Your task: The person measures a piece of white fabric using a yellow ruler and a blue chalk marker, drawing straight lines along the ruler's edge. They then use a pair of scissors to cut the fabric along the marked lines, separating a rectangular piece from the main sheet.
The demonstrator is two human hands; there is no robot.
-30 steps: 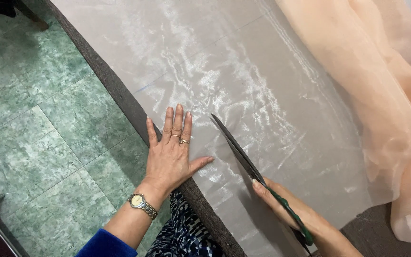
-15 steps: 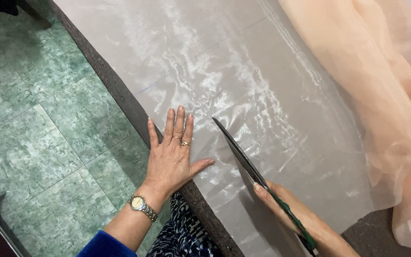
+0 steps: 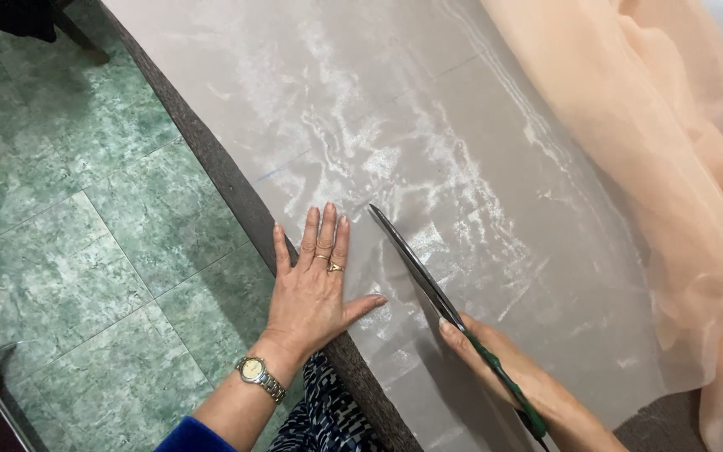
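Pressing: my left hand (image 3: 315, 289) lies flat, fingers spread wide, on the sheer pale fabric (image 3: 428, 167) at the near left edge of the tabletop (image 3: 211, 159).
Right hand: my right hand (image 3: 512, 372) has its fingers wrapped around the green handle of the scissors (image 3: 437, 289).
Scissors: long dark blades rest on the fabric just right of my left hand, tips pointing far-left.
Fabric: spread smooth over the tabletop.
Far right: peach cloth (image 3: 679, 151) lies bunched.
Floor: green tiles (image 3: 69, 218) on the left.
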